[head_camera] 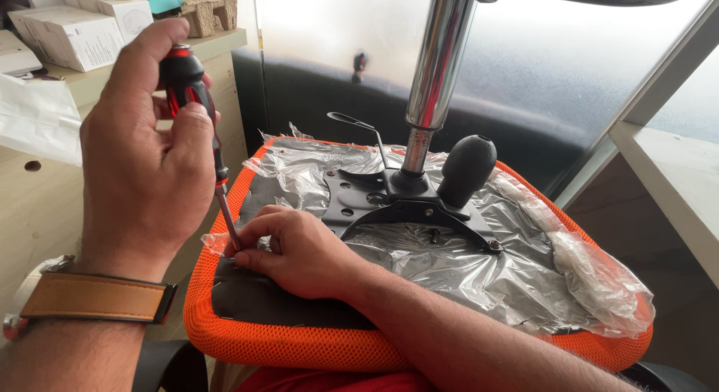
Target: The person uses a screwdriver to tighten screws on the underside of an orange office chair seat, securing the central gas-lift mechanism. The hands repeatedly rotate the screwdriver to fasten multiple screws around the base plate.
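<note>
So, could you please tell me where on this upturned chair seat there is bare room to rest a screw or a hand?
The dark underside is bare between the right hand and the orange mesh rim. Crumpled plastic wrap covers the stretch right of the forearm. The middle is crowded by the black mounting plate, chrome column and knob. The left hand holds the screwdriver over the left edge.

Chrome post [437, 62], black knob [466, 169] and metal bracket [397, 205] block mid-seat; the right plastic-covered side [569, 265] lies open.

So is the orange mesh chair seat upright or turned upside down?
Upside down: the orange mesh chair seat shows its black metal mounting plate and chrome column pointing up.
</note>
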